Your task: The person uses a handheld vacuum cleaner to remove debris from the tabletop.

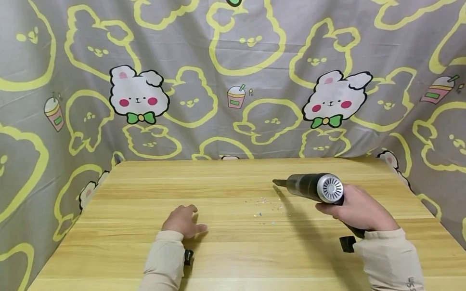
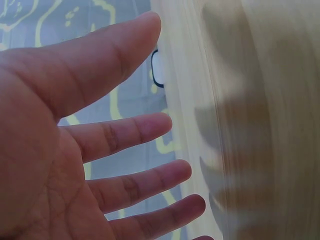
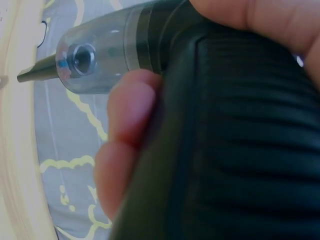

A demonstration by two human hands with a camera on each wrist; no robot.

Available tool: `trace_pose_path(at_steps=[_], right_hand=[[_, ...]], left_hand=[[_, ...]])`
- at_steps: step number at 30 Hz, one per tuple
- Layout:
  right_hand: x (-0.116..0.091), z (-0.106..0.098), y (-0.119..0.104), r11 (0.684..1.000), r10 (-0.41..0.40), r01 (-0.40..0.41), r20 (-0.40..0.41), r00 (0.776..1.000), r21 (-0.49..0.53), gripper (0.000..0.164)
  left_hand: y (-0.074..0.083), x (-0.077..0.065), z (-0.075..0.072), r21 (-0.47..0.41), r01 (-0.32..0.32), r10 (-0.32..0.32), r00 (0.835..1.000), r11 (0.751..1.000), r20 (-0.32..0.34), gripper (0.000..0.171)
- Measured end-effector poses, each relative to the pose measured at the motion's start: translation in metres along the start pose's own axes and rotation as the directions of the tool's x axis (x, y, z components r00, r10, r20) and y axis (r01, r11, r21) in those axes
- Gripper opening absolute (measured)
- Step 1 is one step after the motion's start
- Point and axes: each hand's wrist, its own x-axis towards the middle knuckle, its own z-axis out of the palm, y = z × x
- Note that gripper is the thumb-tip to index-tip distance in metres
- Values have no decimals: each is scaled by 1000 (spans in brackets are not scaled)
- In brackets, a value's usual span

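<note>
My right hand [image 1: 360, 207] grips the black ribbed handle [image 3: 250, 135] of a handheld vacuum cleaner [image 1: 308, 187]. Its dark narrow nozzle [image 3: 40, 70] points forward and left, close to the tabletop; whether the tip touches cannot be told. Inside the clear dust cup [image 3: 100, 55], small coloured bits show near the nozzle end. Scattered small colourful bits [image 1: 260, 214] lie on the wooden table [image 1: 238, 261], left of and nearer than the nozzle tip. Fingers spread and holding nothing, my left hand [image 1: 183, 222] hovers low over the table, left of the bits, casting a shadow.
A grey curtain [image 1: 190, 48] with yellow outlines and white rabbit heads hangs behind the table and along both sides. Dark wrist devices sit on my left wrist [image 1: 188, 258] and right wrist [image 1: 348, 244]. The vacuum's long shadow crosses the tabletop.
</note>
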Motion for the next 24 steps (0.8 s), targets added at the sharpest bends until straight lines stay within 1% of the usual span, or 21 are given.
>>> trace_pose_path(at_steps=[5,14,20,24], right_hand=[[0,-2,2,1000,2,-2,-11,1000,-9,40],[-3,-5,9,999,-6,5,-32,999,-44,42],[-5,-8,12,998,-47,47,0,999,-50,39],[-6,-10,12,997,-57,58,14,998,-50,39]], left_hand=[[2,1,2,20,-8,8,1000,1000,7,60],[4,0,1,12,-1,1,1000,1000,10,60],[5,0,2,21,-4,3,1000,1000,12,61],[5,0,3,25,-4,3,1000,1000,13,60]])
